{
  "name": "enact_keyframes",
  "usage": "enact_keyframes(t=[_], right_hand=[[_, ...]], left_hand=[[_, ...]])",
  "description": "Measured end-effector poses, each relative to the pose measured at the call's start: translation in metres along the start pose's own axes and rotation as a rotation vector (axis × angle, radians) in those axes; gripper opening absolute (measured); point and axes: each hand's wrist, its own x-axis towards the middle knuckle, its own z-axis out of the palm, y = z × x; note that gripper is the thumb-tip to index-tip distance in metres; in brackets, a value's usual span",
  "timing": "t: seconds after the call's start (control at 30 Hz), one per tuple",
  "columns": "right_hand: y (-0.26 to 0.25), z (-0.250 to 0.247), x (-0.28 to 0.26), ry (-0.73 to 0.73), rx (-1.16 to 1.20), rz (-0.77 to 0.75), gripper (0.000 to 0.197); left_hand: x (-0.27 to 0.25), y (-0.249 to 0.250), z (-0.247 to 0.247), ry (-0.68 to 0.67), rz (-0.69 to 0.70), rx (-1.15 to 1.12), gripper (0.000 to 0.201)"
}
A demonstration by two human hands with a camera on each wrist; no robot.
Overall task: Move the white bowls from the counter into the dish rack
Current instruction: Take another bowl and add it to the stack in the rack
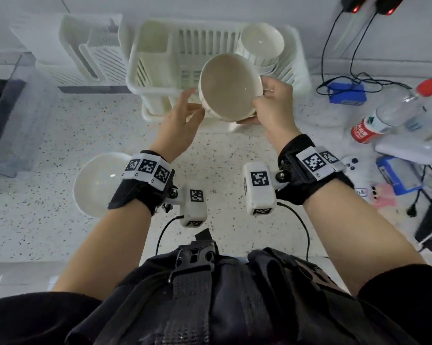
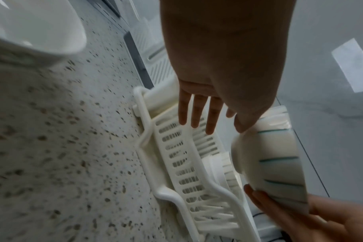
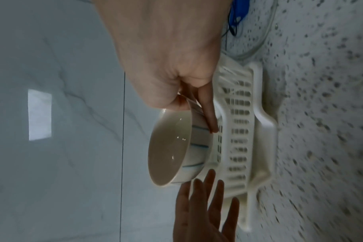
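A white bowl (image 1: 228, 87) with thin blue stripes on its outside is held tilted above the front of the white dish rack (image 1: 160, 58). My right hand (image 1: 265, 100) grips its right rim, thumb on the rim and fingers under the base; the right wrist view shows this grip on the bowl (image 3: 170, 150). My left hand (image 1: 188, 105) is open, its fingers straight and just at the bowl's left side, with the fingertips (image 2: 209, 129) over the rack (image 2: 176, 155). A stack of white bowls (image 1: 261, 44) stands in the rack's back right. One more white bowl (image 1: 98, 183) sits on the counter by my left wrist.
The speckled counter (image 1: 234, 150) runs in front of the rack. A second white rack (image 1: 90, 51) stands at the back left beside a clear container (image 1: 16, 115). At the right lie a plastic bottle (image 1: 394, 110), blue devices and black cables (image 1: 346, 93).
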Motion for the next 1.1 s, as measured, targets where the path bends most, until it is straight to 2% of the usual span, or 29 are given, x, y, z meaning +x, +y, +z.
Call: enact_keyframes(t=[0.2, 0.3, 0.53, 0.73, 0.93, 1.1], right_hand=[[-0.008, -0.048, 0.057, 0.056, 0.027, -0.006, 0.044], [-0.013, -0.054, 0.075, 0.062, 0.042, -0.039, 0.041], [-0.023, -0.054, 0.142, 0.114, 0.104, -0.017, 0.041], [-0.017, -0.045, 0.186, 0.176, 0.055, -0.031, 0.033], [-0.004, -0.039, 0.213, 0.229, -0.134, -0.101, 0.024], [0.008, -0.037, 0.22, 0.234, -0.221, -0.157, 0.02]], left_hand=[[0.07, 0.015, 0.053, -0.097, 0.04, 0.166, 0.04], [0.087, 0.013, 0.064, -0.161, 0.042, 0.254, 0.041], [0.13, 0.012, 0.085, -0.205, -0.029, 0.312, 0.046], [0.153, 0.001, 0.092, -0.209, -0.036, 0.287, 0.065], [0.173, -0.007, 0.096, -0.125, 0.097, 0.241, 0.076], [0.178, -0.011, 0.104, -0.093, 0.135, 0.209, 0.08]])
